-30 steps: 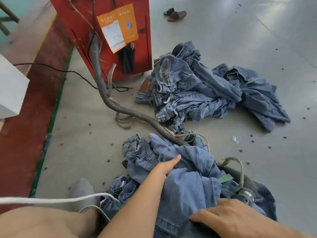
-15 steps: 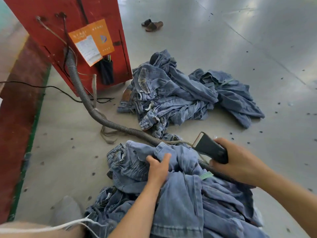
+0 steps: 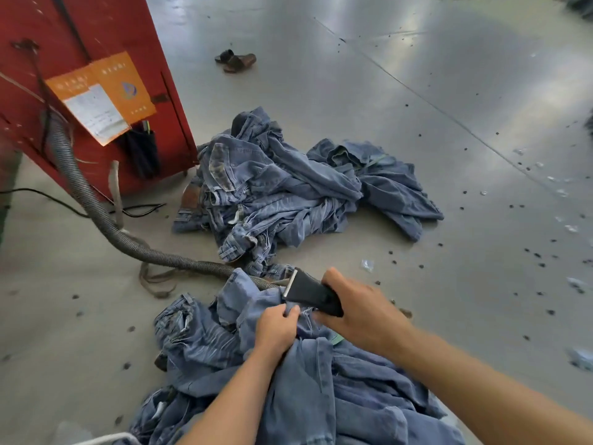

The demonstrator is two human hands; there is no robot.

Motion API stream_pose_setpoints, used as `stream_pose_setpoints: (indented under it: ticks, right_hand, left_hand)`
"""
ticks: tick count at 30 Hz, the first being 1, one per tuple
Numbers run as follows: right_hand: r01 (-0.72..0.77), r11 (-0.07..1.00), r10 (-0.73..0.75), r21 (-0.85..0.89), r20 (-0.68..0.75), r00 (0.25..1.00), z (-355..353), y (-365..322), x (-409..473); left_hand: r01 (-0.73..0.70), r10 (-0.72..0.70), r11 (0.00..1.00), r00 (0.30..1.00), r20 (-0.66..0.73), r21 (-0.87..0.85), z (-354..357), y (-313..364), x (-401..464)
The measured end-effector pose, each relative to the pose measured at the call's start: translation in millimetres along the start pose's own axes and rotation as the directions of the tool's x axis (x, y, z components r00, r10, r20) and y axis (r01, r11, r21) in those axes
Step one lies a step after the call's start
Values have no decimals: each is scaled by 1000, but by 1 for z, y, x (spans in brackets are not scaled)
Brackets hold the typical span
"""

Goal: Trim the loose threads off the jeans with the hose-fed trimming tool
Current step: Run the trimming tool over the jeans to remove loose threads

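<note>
I judged trimming barely begun: my right hand (image 3: 359, 308) gripped the trimming tool (image 3: 309, 293) just above the jeans (image 3: 288, 374), my left hand (image 3: 278, 327) pinching a fold beside it. The tool's long axis ran upper-left, its metal edge leading; a second heap (image 3: 288, 194) lay beyond.

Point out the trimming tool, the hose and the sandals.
trimming tool (image 3: 309, 292): head view, on its black body ahead of the right hand.
hose (image 3: 106, 220): head view, on the ribbed bend below the red cabinet.
sandals (image 3: 236, 61): head view, on the straps of the pair.
</note>
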State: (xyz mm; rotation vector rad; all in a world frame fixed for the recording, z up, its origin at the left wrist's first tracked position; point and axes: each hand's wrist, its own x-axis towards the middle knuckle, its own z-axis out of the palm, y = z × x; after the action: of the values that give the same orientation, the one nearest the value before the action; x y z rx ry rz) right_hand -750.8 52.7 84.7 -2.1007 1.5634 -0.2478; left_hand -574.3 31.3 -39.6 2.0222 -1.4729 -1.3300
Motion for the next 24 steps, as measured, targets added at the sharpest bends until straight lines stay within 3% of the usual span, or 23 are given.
stream_pose_setpoints:
  ticks: [2,3,5,7,9,15,17,19,24]
  right_hand:
    - [57,998,-57,-2,-82,995,-5,-4,-2]
    - [62,998,-62,-1,-121,991,-7,-6,-4]
    - [41,999,-43,-15,-203,978,-11,-9,-7]
    - [13,1000,-14,-5,-266,964,-17,-11,-10]
    - [6,999,4,37,-287,958,-31,-14,-13]
    - [97,995,-99,-19,-246,964,-95,-16,-22]
    - [96,993,-109,-66,-238,965,-107,-12,-29]
    - [83,995,-93,-50,-239,967,-108,-6,-34]
    - [110,993,-98,43,-221,970,-100,-12,-44]
  left_hand:
    - [4,-30,943,997,-72,-334,-2,-5,-19]
    - [30,-76,838,995,-63,-544,-5,-3,-29]
    - [94,-128,528,991,30,-844,-14,-2,-49]
    - [133,-34,294,991,129,-946,-22,-1,-73]
    - [179,102,185,974,200,-966,-31,-4,-98]
    - [167,269,239,935,231,-956,-39,-9,-152]
    - [28,222,352,968,112,-936,-41,-9,-155]
    - [-113,275,464,961,21,-879,-50,-6,-155]
    - [-217,330,606,944,-7,-765,-67,-5,-156]
